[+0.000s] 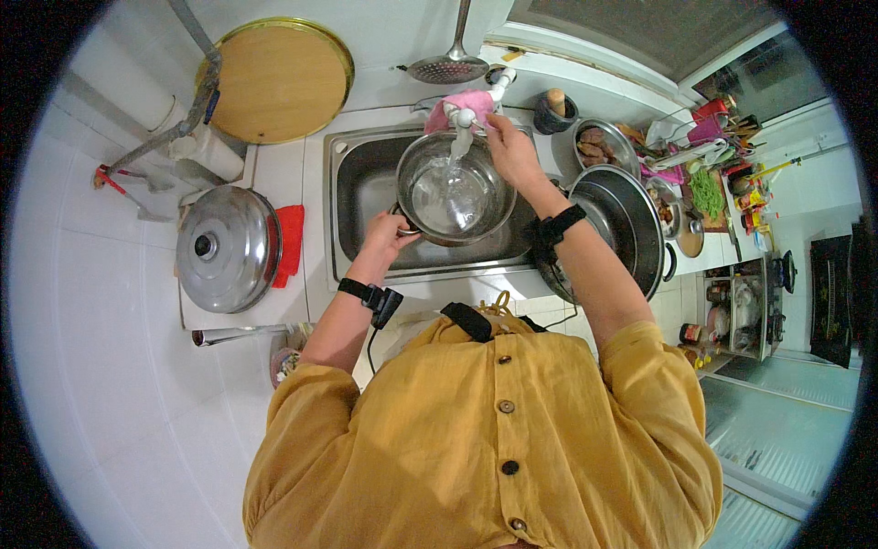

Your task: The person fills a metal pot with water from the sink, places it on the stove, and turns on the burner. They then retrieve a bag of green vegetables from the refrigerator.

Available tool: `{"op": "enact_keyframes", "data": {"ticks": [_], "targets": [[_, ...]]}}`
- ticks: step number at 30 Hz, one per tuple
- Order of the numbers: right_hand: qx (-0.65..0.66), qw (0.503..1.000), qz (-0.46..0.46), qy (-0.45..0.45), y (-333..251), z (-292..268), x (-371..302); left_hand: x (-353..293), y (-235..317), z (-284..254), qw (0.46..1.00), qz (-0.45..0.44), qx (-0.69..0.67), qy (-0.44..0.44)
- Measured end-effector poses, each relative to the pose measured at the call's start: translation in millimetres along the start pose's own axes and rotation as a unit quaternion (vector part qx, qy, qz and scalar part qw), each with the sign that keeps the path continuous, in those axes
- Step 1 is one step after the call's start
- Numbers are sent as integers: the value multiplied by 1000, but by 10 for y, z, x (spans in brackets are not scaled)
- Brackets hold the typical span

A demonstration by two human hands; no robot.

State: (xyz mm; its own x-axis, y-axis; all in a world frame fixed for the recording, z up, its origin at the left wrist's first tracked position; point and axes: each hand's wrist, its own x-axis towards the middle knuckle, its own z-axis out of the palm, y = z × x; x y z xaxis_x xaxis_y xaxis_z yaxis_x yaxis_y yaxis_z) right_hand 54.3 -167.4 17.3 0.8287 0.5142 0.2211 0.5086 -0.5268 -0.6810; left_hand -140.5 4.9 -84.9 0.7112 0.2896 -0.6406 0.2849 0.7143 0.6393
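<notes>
A steel pot with water in it is held over the sink. My left hand is closed around the pot's side handle at its near left. Above the pot, a white faucet pours a stream of water into it. My right hand reaches up beside the faucet, its fingers pinched at the handle, which they largely hide. A pink cloth hangs over the faucet pipe.
Right of the sink stands a large dark pot, partly under my right forearm. Behind it are a mortar and a steel bowl of meat. A domed lid and a red cloth lie left; a skimmer hangs behind.
</notes>
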Motion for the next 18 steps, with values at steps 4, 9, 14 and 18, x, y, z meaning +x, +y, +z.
{"op": "enact_keyframes", "data": {"ticks": [4, 9, 14, 18], "targets": [[57, 993, 94, 50, 248, 73, 72, 39, 2, -53, 1000, -1, 15, -5], [58, 997, 38, 15, 261, 50, 42, 150, -26, -128, 1000, -16, -1, -2], [19, 999, -44, -19, -52, 7, 66, 188, -21, -148, 1000, -19, -2, -10], [-38, 998, -25, -44, -206, -28, 47, 161, -31, -117, 1000, -8, -12, -1]]}}
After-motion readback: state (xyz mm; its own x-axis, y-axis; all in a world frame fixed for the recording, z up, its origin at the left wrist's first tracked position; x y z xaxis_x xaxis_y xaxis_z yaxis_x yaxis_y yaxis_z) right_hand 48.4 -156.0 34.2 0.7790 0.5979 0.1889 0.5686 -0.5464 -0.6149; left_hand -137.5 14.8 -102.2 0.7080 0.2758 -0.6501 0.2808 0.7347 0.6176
